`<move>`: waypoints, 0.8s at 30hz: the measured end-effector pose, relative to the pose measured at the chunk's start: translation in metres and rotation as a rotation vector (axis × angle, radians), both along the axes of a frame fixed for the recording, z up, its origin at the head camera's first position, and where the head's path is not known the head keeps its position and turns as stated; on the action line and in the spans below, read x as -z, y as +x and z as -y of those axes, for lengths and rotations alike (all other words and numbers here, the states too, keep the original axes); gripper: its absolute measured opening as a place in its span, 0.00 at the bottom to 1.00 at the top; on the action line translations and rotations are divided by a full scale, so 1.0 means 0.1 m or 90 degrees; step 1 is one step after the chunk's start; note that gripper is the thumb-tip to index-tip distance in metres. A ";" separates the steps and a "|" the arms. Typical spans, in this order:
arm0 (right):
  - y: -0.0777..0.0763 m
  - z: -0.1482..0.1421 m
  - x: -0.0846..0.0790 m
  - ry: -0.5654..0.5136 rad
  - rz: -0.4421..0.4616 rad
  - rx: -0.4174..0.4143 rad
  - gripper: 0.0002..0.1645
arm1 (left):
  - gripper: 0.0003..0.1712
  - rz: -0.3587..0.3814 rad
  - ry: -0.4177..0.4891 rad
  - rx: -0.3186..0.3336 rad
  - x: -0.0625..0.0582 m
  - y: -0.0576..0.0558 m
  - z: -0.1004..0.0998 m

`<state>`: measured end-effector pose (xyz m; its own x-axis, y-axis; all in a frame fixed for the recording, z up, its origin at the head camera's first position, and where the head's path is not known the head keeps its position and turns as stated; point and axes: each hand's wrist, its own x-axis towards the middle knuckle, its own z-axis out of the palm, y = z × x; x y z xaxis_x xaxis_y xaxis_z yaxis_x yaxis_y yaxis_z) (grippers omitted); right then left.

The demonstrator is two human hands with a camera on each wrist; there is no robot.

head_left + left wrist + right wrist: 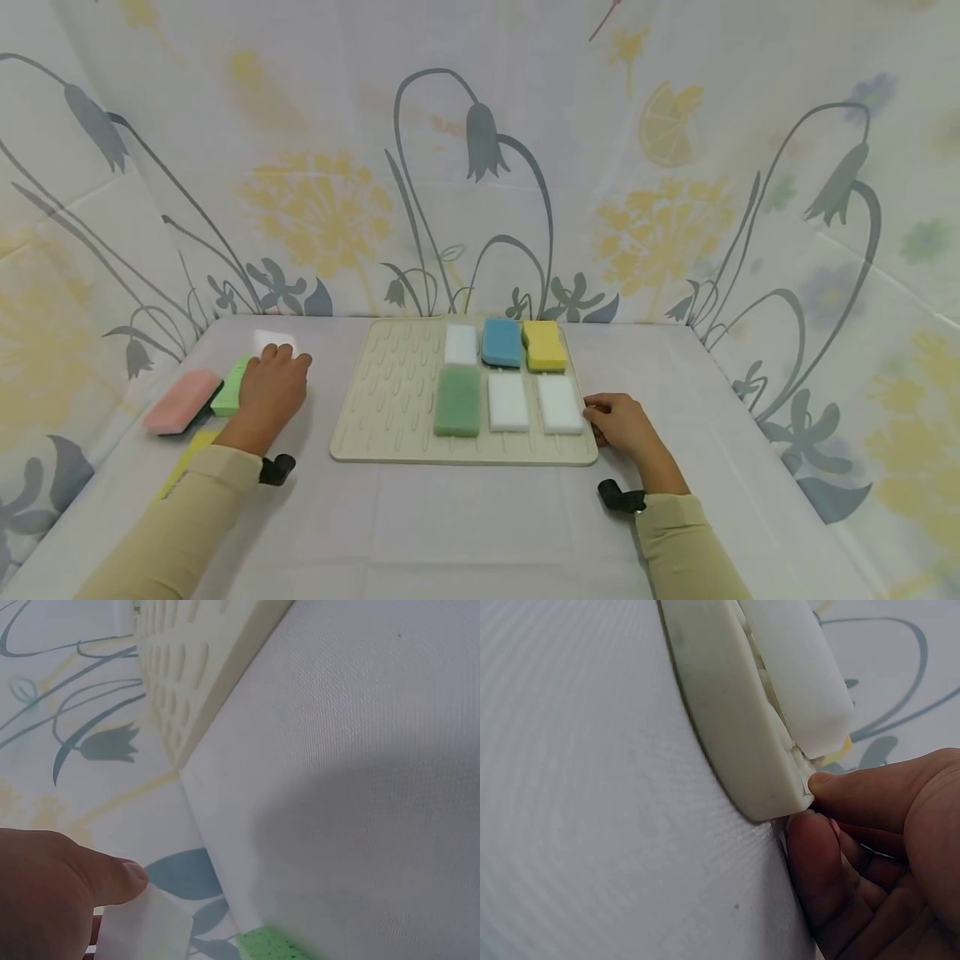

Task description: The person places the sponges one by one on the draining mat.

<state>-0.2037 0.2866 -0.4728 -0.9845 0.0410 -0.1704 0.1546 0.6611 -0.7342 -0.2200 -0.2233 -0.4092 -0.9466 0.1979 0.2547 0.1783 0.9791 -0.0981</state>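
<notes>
Left hand (273, 385): fingers pinch the leftmost white sponge (266, 338), beyond the bright green sponge (231, 388) at the worktop's (480, 525) far left. Right hand (621, 423): thumb and fingers pinch the cream mat's (390, 392) right edge. Recommended: light grip, sponge clear of its neighbour, mat flat.

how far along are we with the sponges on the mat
Seemingly done: six sponges sit on the right of the mat, in two rows of three. In hand: the left hand holds a white sponge off the mat, while the right hand pinches the mat's edge. Probably left: placing it, plus the pink, green and yellow sponges lying left of the mat's bare part.
</notes>
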 end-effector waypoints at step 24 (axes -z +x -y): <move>0.01 0.01 0.01 -0.013 -0.003 0.008 0.22 | 0.09 -0.062 0.053 0.044 0.10 -0.08 -0.42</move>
<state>-0.2031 0.2861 -0.4734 -0.9846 0.0504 -0.1673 0.1601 0.6438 -0.7482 -0.2285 -0.1814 -0.4192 -0.9013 0.2358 0.3633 0.2389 0.9703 -0.0372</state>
